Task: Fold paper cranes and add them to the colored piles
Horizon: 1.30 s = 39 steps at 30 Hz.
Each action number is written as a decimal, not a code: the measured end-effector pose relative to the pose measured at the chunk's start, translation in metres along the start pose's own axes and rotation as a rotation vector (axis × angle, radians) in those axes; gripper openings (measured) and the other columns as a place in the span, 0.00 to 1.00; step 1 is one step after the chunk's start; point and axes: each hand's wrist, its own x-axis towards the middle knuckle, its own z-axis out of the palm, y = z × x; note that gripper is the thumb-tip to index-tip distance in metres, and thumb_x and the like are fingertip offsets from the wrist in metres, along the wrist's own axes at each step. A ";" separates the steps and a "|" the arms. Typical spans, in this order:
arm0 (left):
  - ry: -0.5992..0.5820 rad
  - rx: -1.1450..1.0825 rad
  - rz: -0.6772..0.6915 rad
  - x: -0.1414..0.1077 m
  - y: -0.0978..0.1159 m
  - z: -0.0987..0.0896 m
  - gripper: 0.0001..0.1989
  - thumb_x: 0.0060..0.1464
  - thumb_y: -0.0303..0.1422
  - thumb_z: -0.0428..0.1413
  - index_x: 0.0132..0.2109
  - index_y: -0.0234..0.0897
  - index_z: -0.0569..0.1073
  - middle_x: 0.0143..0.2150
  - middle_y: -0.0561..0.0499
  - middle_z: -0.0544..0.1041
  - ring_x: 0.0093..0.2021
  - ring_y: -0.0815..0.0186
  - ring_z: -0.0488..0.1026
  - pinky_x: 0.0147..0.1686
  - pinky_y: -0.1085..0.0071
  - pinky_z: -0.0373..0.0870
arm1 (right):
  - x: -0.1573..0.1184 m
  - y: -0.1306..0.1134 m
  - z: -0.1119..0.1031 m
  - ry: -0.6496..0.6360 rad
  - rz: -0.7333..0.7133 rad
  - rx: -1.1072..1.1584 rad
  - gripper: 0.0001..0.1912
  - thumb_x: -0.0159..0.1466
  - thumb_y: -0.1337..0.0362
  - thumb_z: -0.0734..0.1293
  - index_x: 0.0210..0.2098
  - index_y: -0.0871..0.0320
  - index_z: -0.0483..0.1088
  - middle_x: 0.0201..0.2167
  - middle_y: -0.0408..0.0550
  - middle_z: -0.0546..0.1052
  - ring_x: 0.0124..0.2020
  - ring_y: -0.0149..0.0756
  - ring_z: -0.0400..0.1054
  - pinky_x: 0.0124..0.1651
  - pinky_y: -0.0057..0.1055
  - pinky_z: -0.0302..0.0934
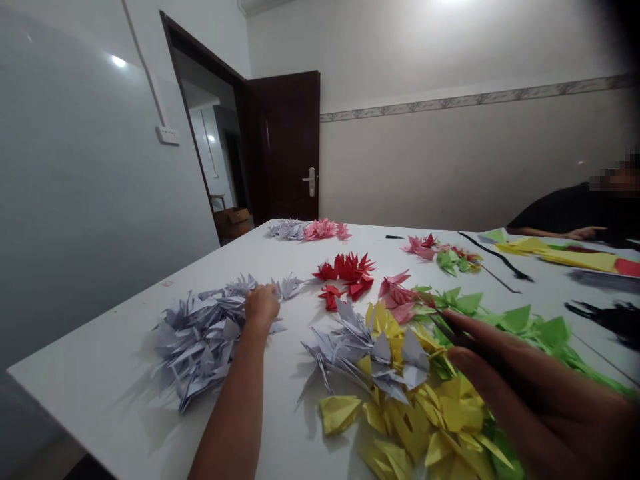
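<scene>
My left hand (263,303) reaches into a pile of pale lavender-white origami cranes (205,340); its fingers are curled closed, and what they hold, if anything, is hidden. At the right, close to the camera, my right hand (525,373) pinches a slim dark tool (453,328) with narrow ends, perhaps tweezers. The tool's tip is above green cranes (515,320) and near pink ones (397,297). Below it lie yellow cranes (445,413). A smaller white group (350,347) overlaps the yellow ones. Red cranes (345,273) sit between the two hands, farther back.
On the white table (125,373), more white (287,229) and pink cranes (323,229) stand near the far edge. Black cords (495,257), yellow paper (565,257) and a dark bundle (610,320) lie at the right. A person in dark clothing (560,207) sits across.
</scene>
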 end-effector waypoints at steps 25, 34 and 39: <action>0.067 -1.235 0.202 -0.049 0.079 -0.057 0.22 0.40 0.34 0.63 0.44 0.33 0.73 0.35 0.50 0.77 0.28 0.70 0.73 0.29 0.75 0.70 | 0.014 -0.031 0.003 -0.054 -0.118 0.002 0.15 0.64 0.62 0.62 0.46 0.59 0.75 0.41 0.48 0.81 0.36 0.36 0.78 0.37 0.27 0.74; -0.181 -1.598 0.406 -0.109 0.121 -0.083 0.12 0.42 0.24 0.63 0.38 0.35 0.74 0.30 0.53 0.74 0.26 0.74 0.71 0.26 0.79 0.72 | 0.015 -0.028 0.006 -0.009 -0.097 -0.033 0.14 0.64 0.63 0.61 0.44 0.58 0.76 0.41 0.48 0.80 0.38 0.37 0.77 0.39 0.28 0.74; -0.241 -1.601 0.428 -0.115 0.124 -0.080 0.10 0.43 0.24 0.63 0.37 0.36 0.75 0.30 0.52 0.75 0.26 0.74 0.71 0.26 0.79 0.71 | 0.017 -0.026 0.005 -0.017 -0.137 -0.037 0.15 0.65 0.64 0.61 0.45 0.59 0.76 0.40 0.49 0.81 0.36 0.37 0.78 0.35 0.27 0.74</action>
